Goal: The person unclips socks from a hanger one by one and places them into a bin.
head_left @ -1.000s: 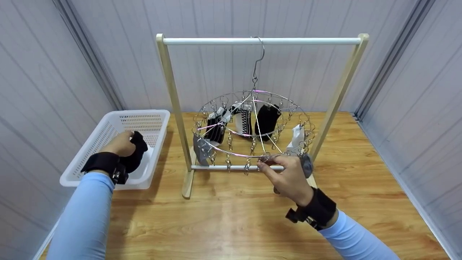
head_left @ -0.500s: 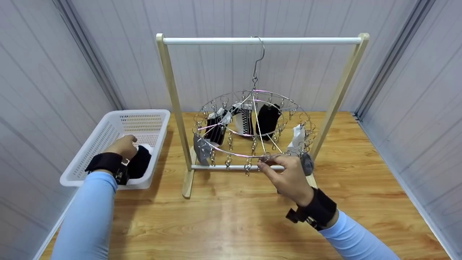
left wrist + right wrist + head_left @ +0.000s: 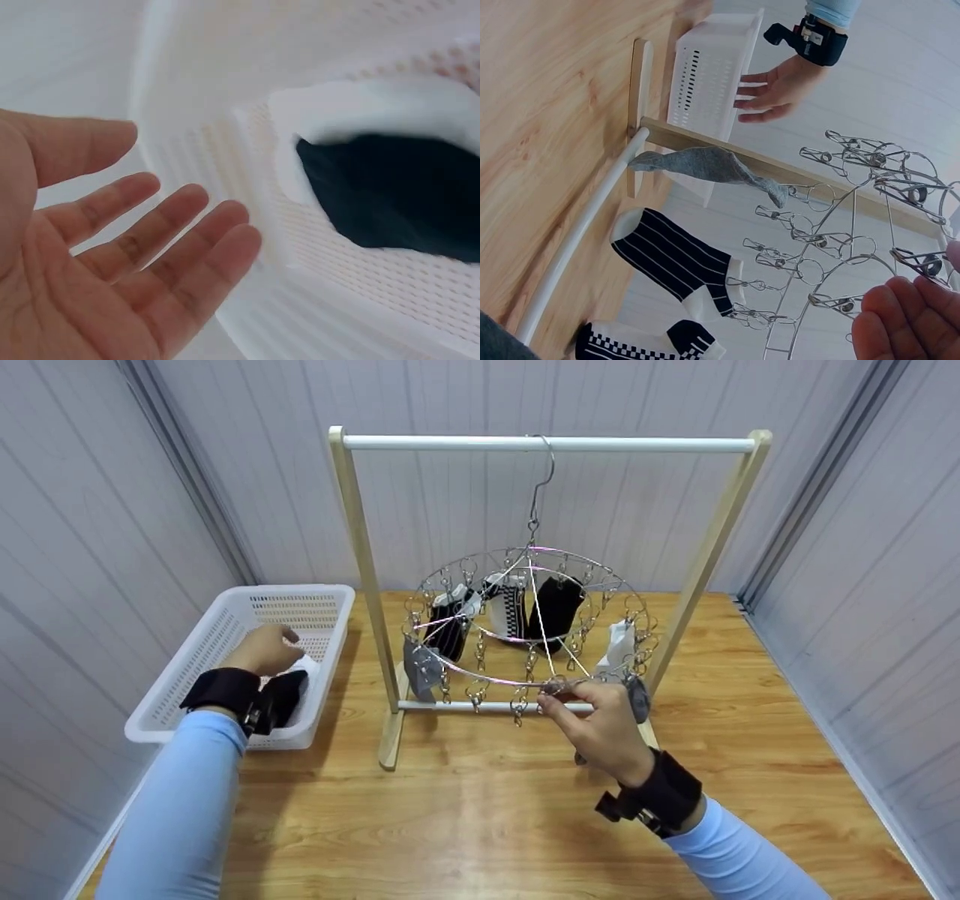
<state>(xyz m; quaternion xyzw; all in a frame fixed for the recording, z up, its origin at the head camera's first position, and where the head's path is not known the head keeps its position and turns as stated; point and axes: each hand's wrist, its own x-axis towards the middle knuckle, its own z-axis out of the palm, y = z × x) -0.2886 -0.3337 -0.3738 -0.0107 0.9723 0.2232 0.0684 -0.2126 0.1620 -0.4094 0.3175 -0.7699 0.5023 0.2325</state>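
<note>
My left hand hovers over the white plastic basket, its fingers spread and nothing held. Below it in the basket lies a black sock on a white cloth piece. At the front of a round wire sock hanger, my right hand pinches the rim between thumb and fingers, by a metal clip. Clipped around the hanger are a striped sock, a checkered sock, a black hanging sock, a white sock and grey socks.
The hanger hooks over the white top bar of a wooden-legged stand. Several bare clips dangle along its front. A lower white bar joins the legs above the wooden tabletop. Panel walls rise behind and at both sides.
My left hand has let go of the black sock, which sank into the basket, and has risen slightly with opened fingers. The right hand keeps its hold on the hanger rim.
</note>
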